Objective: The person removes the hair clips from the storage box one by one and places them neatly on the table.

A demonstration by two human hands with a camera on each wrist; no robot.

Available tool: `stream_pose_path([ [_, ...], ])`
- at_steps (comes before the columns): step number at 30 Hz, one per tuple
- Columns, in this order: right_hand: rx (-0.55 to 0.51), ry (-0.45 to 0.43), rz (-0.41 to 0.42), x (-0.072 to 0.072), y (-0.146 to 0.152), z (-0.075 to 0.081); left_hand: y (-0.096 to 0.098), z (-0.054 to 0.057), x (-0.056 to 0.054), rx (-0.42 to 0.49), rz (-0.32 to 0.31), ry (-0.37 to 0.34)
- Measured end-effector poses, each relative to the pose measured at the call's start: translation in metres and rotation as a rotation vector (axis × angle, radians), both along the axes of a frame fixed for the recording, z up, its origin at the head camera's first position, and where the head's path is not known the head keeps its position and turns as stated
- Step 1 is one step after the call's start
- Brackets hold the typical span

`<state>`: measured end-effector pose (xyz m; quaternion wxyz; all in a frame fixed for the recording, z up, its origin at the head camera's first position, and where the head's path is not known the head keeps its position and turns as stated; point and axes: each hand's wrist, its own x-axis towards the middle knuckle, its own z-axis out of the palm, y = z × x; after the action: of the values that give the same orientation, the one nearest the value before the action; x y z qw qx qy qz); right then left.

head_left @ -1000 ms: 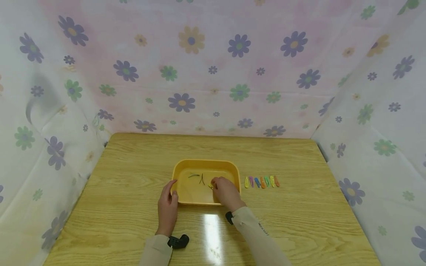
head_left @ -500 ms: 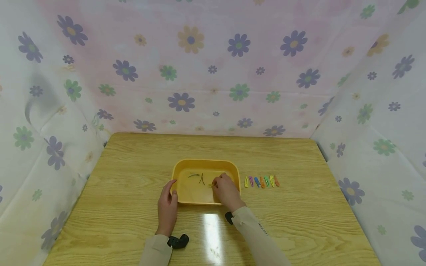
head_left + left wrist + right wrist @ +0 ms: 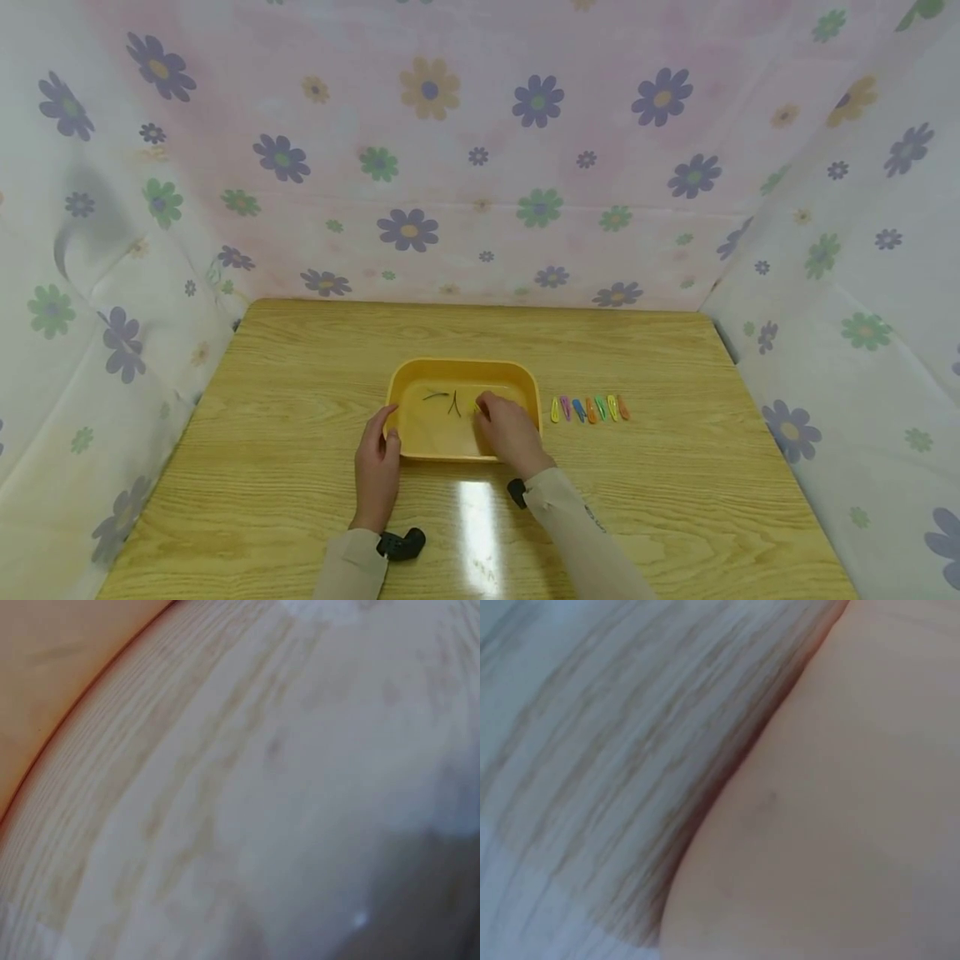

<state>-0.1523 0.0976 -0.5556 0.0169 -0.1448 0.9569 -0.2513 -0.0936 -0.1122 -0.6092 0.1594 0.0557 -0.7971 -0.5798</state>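
Note:
A yellow rectangular tray [image 3: 427, 457] sits on the wooden table. At its left rim is my left hand [image 3: 377, 471], fingertips and thumb holding the edge. My right hand [image 3: 513, 433] reaches over the near side into the tray's right half. Its thumb and fingers pinch a small yellow hair clip [image 3: 476, 408], mostly hidden behind them. To the left of that hand, a dark V-shaped clip [image 3: 454, 404] and a thin dark greenish clip [image 3: 437, 395] lie on the tray floor. Both wrist views show mostly blurred skin and wood grain.
Right of the tray stands a row of several snap hair clips: yellow [image 3: 555, 410], purple [image 3: 566, 408], blue [image 3: 579, 410], orange [image 3: 592, 411], green and others. Flowered cloth [image 3: 480, 183] encloses the table [image 3: 300, 350] at back and sides.
My right fingers have shifted slightly within the tray, and the yellow clip, which stuck out lower left of them, now shows only as a bit at the fingertips. The left hand stays put.

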Motion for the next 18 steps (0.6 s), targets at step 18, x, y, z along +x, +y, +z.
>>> stream_pose_path([
  [18,-0.447,0.034,-0.123,-0.0015,0.0074,0.0068,0.0002,-0.0003,-0.0012,-0.005,0.009,0.014],
])
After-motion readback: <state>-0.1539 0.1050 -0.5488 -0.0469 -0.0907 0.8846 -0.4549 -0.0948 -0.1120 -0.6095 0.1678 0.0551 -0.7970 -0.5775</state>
